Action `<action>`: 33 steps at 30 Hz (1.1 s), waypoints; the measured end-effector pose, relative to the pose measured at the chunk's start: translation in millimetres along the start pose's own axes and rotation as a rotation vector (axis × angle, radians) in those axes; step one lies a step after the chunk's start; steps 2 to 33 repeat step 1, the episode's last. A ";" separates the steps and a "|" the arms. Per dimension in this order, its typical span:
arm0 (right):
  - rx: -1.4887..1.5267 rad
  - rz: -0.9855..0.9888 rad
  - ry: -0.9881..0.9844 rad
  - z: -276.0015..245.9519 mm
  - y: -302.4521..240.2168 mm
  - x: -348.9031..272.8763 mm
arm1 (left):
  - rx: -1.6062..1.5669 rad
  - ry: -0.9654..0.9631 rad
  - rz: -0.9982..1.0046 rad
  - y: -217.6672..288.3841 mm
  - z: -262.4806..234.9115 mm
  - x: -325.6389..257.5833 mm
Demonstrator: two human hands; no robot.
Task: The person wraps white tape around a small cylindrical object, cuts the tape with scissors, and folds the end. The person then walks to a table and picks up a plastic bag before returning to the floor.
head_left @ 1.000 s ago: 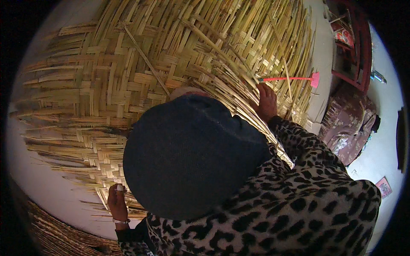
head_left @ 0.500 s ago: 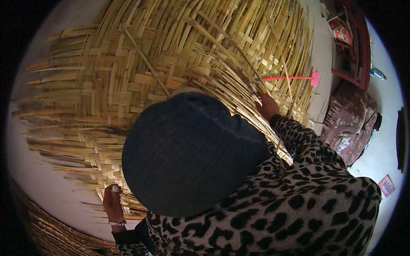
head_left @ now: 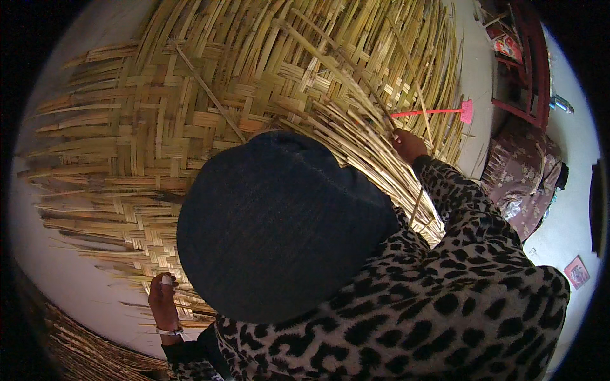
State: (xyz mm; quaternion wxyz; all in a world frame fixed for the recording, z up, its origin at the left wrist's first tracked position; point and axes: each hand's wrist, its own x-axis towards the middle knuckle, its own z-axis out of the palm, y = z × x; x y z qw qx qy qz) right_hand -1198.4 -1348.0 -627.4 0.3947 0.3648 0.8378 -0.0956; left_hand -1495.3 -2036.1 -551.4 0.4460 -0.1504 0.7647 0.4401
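Observation:
A large mat (head_left: 146, 136) of split reed strips, woven in a zigzag pattern, spreads before me, its strip ends loose at the edges. My right hand (head_left: 410, 146) is closed at the mat's right part, its fingertips pinching the end of a reed strip (head_left: 365, 82). Beside it runs a dense band of long unwoven strips (head_left: 356, 136). At the mat's lower left edge, my left hand (head_left: 164, 301) is raised with bent fingers drawn together. One of its fingertips has a white wrapping; whatever lies in its grip is hidden. A dark rounded cloth shape (head_left: 286, 228) covers the middle.
A red-handled brush (head_left: 467, 112) lies across strips at the right. Beyond stand a dark red wooden frame (head_left: 537, 70) and a brown flowered cloth bundle (head_left: 524, 165). A pile of dark reeds (head_left: 82, 349) lies at lower left. Loose strips (head_left: 210, 92) rest on the mat.
My right hand has shifted slightly up and to the right, away from the strip band. A short strip now shows beside the right forearm. The left hand has barely moved.

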 end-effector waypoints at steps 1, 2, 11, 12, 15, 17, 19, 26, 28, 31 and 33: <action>-0.045 0.013 -0.014 -6.3 -1.9 -2.3 | 0.007 0.015 0.035 -0.9 1.3 1.0; -0.045 0.013 -0.014 -6.3 -1.9 -2.3 | 0.007 0.015 0.035 -0.9 1.3 1.0; -0.045 0.013 -0.014 -6.3 -1.9 -2.3 | 0.007 0.015 0.035 -0.9 1.3 1.0; -0.045 0.013 -0.014 -6.3 -1.9 -2.3 | 0.007 0.015 0.035 -0.9 1.3 1.0; -0.045 0.013 -0.014 -6.3 -1.9 -2.3 | 0.007 0.015 0.035 -0.9 1.3 1.0; -0.045 0.013 -0.014 -6.3 -1.9 -2.3 | 0.007 0.015 0.035 -0.9 1.3 1.0; -0.045 0.013 -0.014 -6.3 -1.9 -2.3 | 0.007 0.015 0.035 -0.9 1.3 1.0; -0.045 0.013 -0.014 -6.3 -1.9 -2.3 | 0.007 0.015 0.035 -0.9 1.3 1.0; -0.045 0.013 -0.014 -6.3 -1.9 -2.3 | 0.007 0.015 0.035 -0.9 1.3 1.0; -0.045 0.013 -0.014 -6.3 -1.9 -2.3 | 0.007 0.015 0.035 -0.9 1.3 1.0; -0.045 0.013 -0.014 -6.3 -1.9 -2.3 | 0.007 0.015 0.035 -0.9 1.3 1.0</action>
